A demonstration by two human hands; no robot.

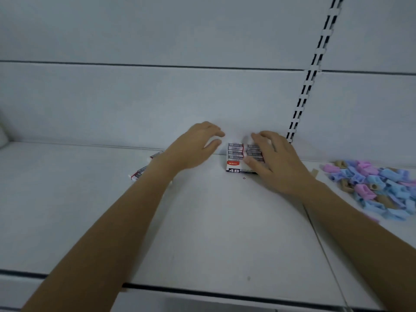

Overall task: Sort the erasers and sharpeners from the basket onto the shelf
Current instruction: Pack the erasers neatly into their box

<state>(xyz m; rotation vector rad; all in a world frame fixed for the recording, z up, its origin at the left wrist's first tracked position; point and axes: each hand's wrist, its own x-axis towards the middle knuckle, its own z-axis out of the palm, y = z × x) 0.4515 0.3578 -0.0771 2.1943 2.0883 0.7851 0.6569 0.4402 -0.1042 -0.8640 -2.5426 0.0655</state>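
A block of stacked erasers [236, 157] in white, red and black "4B" wrappers stands on the white shelf [202, 221] near the back wall. My right hand [276, 161] rests on its right side, fingers spread over the top. My left hand [198, 145] hovers just left of the stack with relaxed fingers, holding nothing. Two loose erasers [140, 172] lie on the shelf to the left, partly hidden by my left forearm. A pile of blue, pink and tan sharpeners [378, 188] lies at the right. The basket is out of view.
The shelf's back panel rises right behind the stack. A slotted upright rail [308, 82] runs up the wall behind my right hand. A seam [322, 244] divides the shelf boards between the erasers and the sharpeners. The shelf's front edge [202, 293] runs below.
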